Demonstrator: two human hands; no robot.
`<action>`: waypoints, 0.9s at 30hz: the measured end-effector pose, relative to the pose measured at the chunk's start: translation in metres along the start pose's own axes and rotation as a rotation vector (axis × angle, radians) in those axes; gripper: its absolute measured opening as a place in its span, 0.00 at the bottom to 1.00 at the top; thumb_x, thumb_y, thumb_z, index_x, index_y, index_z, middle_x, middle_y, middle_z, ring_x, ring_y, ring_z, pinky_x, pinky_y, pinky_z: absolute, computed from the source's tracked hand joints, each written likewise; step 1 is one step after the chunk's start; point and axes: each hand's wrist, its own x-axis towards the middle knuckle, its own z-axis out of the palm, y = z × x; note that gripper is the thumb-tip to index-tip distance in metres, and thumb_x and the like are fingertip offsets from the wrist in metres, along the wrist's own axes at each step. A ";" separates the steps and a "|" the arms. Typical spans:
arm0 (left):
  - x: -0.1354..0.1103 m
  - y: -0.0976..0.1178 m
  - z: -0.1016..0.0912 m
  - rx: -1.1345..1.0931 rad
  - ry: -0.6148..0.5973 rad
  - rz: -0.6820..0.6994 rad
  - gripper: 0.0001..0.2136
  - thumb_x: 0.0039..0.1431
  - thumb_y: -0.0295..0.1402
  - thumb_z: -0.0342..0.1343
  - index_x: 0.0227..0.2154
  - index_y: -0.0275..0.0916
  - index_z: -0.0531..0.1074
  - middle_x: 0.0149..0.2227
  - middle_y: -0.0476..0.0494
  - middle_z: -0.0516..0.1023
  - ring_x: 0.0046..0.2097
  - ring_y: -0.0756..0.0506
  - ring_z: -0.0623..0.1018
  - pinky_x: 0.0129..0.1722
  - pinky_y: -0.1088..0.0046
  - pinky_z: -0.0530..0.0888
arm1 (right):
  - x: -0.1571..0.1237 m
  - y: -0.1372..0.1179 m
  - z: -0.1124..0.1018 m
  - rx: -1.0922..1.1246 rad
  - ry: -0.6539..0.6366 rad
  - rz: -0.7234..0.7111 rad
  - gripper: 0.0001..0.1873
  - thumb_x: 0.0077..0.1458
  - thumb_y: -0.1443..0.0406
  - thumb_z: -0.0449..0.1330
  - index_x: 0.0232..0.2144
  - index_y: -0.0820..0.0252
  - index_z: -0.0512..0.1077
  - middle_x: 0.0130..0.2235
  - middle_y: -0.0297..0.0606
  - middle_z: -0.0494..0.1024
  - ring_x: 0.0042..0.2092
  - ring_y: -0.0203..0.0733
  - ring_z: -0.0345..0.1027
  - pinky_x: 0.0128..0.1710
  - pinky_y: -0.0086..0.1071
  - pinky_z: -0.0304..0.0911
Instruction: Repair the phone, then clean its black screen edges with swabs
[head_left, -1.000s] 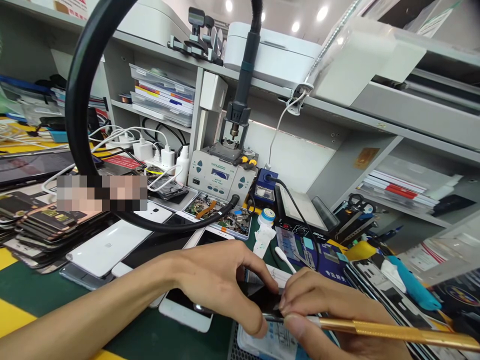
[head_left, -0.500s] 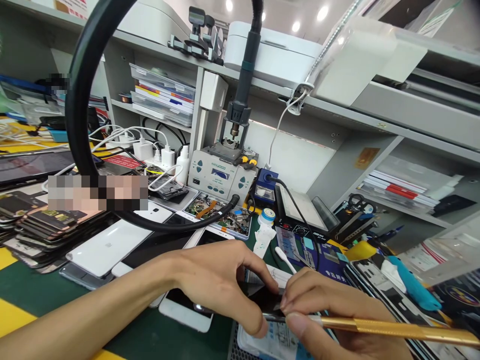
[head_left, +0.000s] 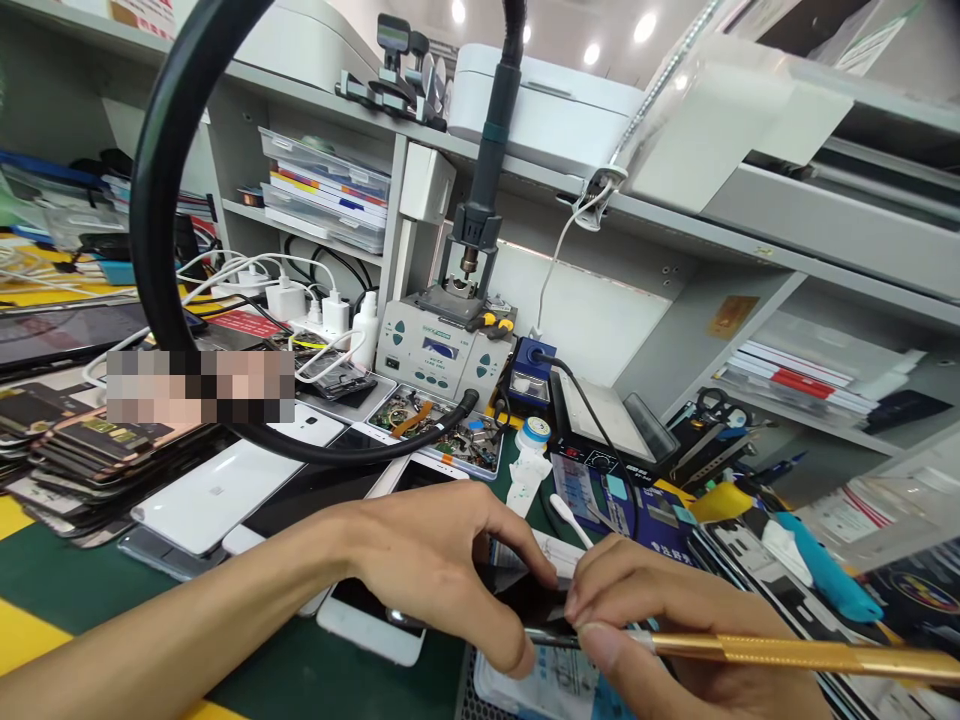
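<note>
My left hand (head_left: 442,570) is closed on a black phone (head_left: 529,600), thumb on the near edge and fingers on the far one. In my right hand (head_left: 675,630) is a slim, knurled gold-handled tool (head_left: 780,652) with a silver collar, held almost level. Its tip points left at the phone's near edge and is hidden by my fingers, so its kind is unclear. My right fingertips are at the phone's right end. Below lies a clear plastic case (head_left: 510,690). A white phone (head_left: 371,625) lies under my left wrist.
A black hose (head_left: 154,200) loops across the left to the hot air station (head_left: 442,345). Stacked phone parts (head_left: 82,450) and a white phone back (head_left: 232,480) lie left. A swab (head_left: 570,518), circuit boards (head_left: 420,415) and a blue-handled tool (head_left: 832,575) surround the work area.
My right hand and the gold-handled tool have shifted slightly right along the phone's edge. My left hand keeps its hold in nearly the same place.
</note>
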 end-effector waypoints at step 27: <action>0.000 0.001 0.001 0.010 -0.001 0.030 0.22 0.43 0.37 0.68 0.46 0.50 0.83 0.36 0.55 0.81 0.35 0.47 0.75 0.28 0.78 0.66 | 0.000 0.002 0.004 0.048 -0.021 -0.019 0.11 0.55 0.76 0.65 0.32 0.54 0.82 0.32 0.36 0.84 0.35 0.42 0.79 0.36 0.31 0.77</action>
